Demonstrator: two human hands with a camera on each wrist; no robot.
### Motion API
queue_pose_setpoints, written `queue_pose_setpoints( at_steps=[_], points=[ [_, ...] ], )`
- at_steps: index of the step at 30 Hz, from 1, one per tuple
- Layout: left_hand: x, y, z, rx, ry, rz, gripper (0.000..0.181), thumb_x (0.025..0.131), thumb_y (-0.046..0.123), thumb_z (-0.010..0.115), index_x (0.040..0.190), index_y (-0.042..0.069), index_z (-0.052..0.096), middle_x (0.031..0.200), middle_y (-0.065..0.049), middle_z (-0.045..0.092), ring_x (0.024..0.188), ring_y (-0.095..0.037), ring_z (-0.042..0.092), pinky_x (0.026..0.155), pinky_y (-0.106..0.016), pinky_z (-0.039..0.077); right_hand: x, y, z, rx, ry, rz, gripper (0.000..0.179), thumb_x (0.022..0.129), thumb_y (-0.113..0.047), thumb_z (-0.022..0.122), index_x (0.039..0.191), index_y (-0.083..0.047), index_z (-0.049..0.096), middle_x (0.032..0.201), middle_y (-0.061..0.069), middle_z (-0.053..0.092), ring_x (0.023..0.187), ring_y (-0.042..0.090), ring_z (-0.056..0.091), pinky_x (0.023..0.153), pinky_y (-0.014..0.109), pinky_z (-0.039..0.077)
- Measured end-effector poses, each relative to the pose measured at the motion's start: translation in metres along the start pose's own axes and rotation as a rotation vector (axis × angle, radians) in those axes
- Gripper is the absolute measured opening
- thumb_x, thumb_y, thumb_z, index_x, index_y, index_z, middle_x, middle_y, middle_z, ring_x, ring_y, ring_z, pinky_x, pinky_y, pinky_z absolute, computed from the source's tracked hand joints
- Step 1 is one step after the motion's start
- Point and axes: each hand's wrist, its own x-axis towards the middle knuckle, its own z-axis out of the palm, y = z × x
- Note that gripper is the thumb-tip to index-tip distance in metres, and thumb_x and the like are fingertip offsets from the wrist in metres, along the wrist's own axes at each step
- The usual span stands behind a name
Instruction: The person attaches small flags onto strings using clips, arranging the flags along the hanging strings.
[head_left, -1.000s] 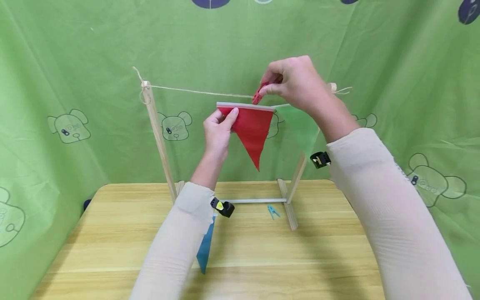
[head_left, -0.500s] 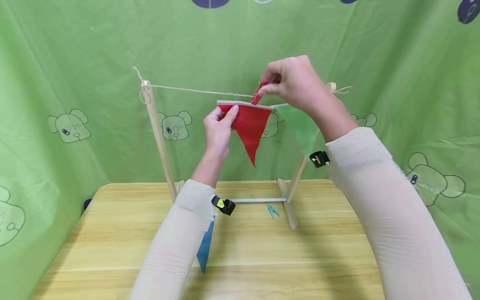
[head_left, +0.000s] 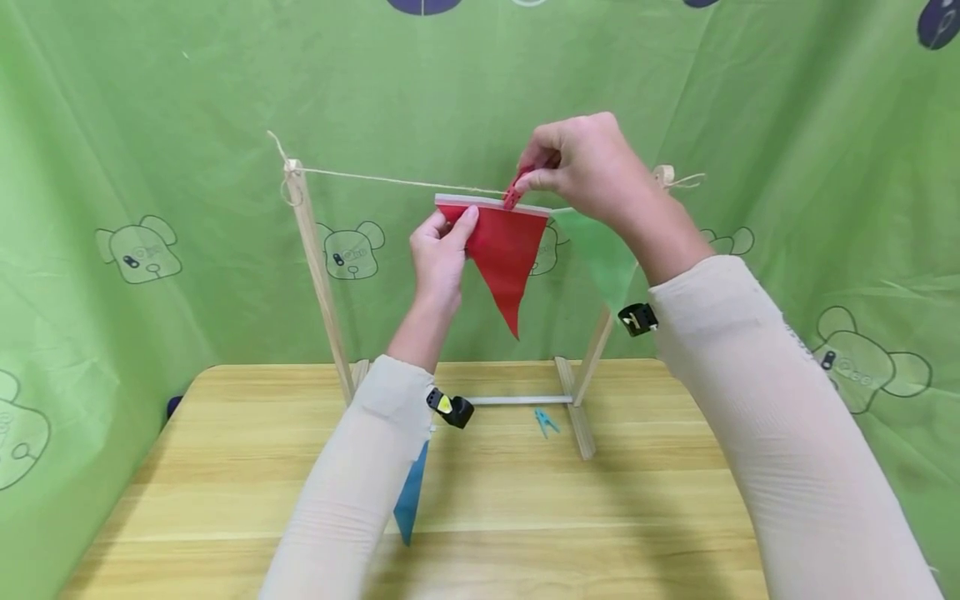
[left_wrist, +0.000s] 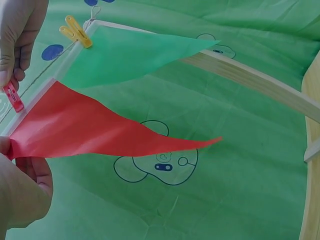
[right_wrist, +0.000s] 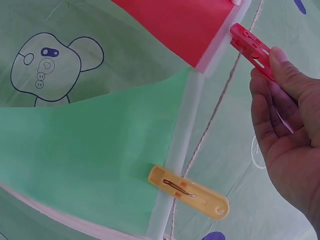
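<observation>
My left hand (head_left: 438,254) pinches the upper left part of a red pennant (head_left: 506,250), thumb in front, so its white top edge lies just under the string (head_left: 397,180). Above it my right hand (head_left: 581,167) pinches a red clothespin (head_left: 514,190), whose tip overlaps that white edge. In the right wrist view the clothespin (right_wrist: 252,49) crosses the string with its nose at the pennant's band. Beside it hangs a green pennant (right_wrist: 100,155), held to the string by a yellow clothespin (right_wrist: 189,192).
The string is tied between two wooden posts (head_left: 318,275) on a table (head_left: 525,517). A blue clothespin (head_left: 546,422) lies near the right foot of the stand. Partly behind the left forearm is a blue pennant (head_left: 410,500). Green printed cloth (head_left: 187,100) surrounds the table.
The red pennant has risen slightly toward the string, and the red clothespin's tip now overlaps its white edge. The right hand has barely moved.
</observation>
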Motion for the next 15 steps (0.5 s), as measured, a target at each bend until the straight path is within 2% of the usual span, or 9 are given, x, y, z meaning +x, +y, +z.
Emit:
queue_pose_setpoints(
  at_steps=[9,15],
  points=[
    [-0.0019,0.0005,0.0028,-0.011,-0.009,-0.006,0.020,0.097,0.016,0.073,0.112,0.003,0.074,0.098,-0.005,0.069,0.084,-0.015,0.067,0.077,-0.026,0.060,0.0012,0.0013,0.0026,-0.049,-0.006,-0.037,0.014,0.091,-0.016,0.080,0.097,-0.004,0.078,0.096,0.010,0.079,0.084,0.019,0.074,0.069,0.011,0.049],
    [0.0002,-0.0004,0.0052,-0.032,-0.005,-0.021,0.018,0.097,0.014,0.073,0.111,0.002,0.075,0.096,-0.006,0.070,0.082,-0.015,0.067,0.074,-0.025,0.060,0.0010,0.0036,0.0056,-0.054,-0.023,-0.031,0.015,0.089,-0.018,0.081,0.097,-0.006,0.078,0.095,0.010,0.079,0.084,0.017,0.073,0.069,0.013,0.050]
  ],
)
